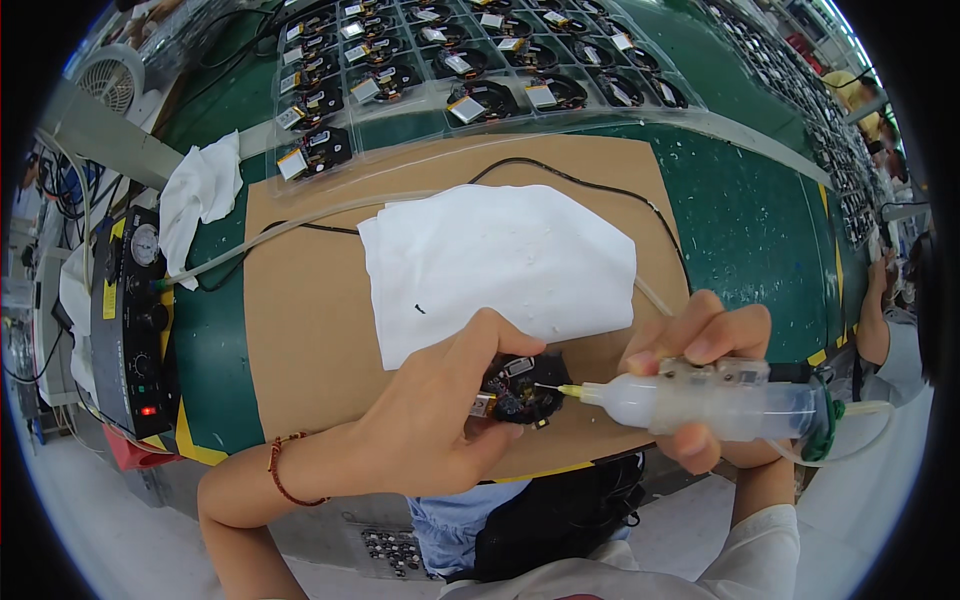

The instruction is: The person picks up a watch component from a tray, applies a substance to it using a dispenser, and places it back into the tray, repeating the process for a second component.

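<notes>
My left hand [440, 405] grips a small black electronic assembly [522, 390] with a circuit board and a silver part at its side. In my right hand [700, 360] is a clear dispensing syringe [720, 405] filled with whitish material, lying nearly level. Its thin needle with a yellow hub points left and reaches the board; whether the tip touches it I cannot tell. A tube leaves the syringe's green-capped rear end. Just beyond both hands lies a folded white cloth [500, 260] with a dark mark and small blobs on it.
Brown cardboard [300, 350] covers the green bench. A clear compartment tray [420, 120] at the back holds several similar assemblies with silver batteries. To the left stands a black dispenser controller [130, 330] with a gauge. A black cable [560, 172] crosses the cardboard. Another person's arm [874, 320] shows far right.
</notes>
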{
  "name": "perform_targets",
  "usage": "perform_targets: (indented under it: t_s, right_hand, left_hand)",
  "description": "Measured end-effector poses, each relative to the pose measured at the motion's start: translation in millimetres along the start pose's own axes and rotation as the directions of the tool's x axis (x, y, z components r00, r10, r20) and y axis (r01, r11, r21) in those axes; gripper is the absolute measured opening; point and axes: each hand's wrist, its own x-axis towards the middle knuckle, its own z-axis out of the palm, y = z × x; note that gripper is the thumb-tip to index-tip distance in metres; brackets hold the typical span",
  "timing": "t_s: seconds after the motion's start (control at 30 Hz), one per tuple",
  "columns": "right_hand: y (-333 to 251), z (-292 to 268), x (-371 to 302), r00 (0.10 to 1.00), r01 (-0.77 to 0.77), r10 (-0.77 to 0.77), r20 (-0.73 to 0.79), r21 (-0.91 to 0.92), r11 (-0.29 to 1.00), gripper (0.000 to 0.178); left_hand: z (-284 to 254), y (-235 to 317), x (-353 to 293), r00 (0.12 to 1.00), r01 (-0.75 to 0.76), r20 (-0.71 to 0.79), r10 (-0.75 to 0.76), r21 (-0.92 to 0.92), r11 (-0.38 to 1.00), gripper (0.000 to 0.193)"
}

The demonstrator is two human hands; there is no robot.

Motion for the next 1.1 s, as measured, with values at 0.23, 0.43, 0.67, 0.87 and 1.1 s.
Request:
perform_targets:
  t_s: [0.23, 0.43, 0.67, 0.87, 1.1]
  right_hand:
    - [0.3, 0.4, -1.9, 0.995, 0.038, -0.037, -0.096, 0.006, 0.999, 0.059]
    - [-12.4, -2.3, -5.7, 0.994, -0.109, 0.107, -0.025, -0.148, 0.983, 0.053]
    - [-12.7, -2.3, -4.0, 0.996, -0.089, 0.088, -0.014, -0.169, 0.982, 0.051]
    - [-3.7, 4.6, -4.4, 0.987, 0.032, -0.043, -0.155, -0.075, 0.997, 0.058]
    - [-7.6, -1.0, 0.6, 0.957, 0.128, -0.059, 0.285, -0.232, 0.964, 0.054]
  left_hand:
    - [-1.9, 10.3, 2.9, 0.987, 0.145, -0.070, -0.144, 0.014, 0.989, 0.051]
    - [3.0, -5.6, 2.6, 0.974, 0.049, -0.220, -0.059, -0.049, 0.998, 0.045]
    - [5.3, -7.7, 1.6, 0.970, 0.022, -0.240, -0.039, -0.070, 0.997, 0.042]
    - [3.3, -8.6, 3.0, 0.972, 0.009, -0.235, -0.030, -0.090, 0.996, 0.036]
    - [0.8, -1.1, 4.1, 0.963, 0.147, -0.196, -0.187, -0.205, 0.968, 0.026]
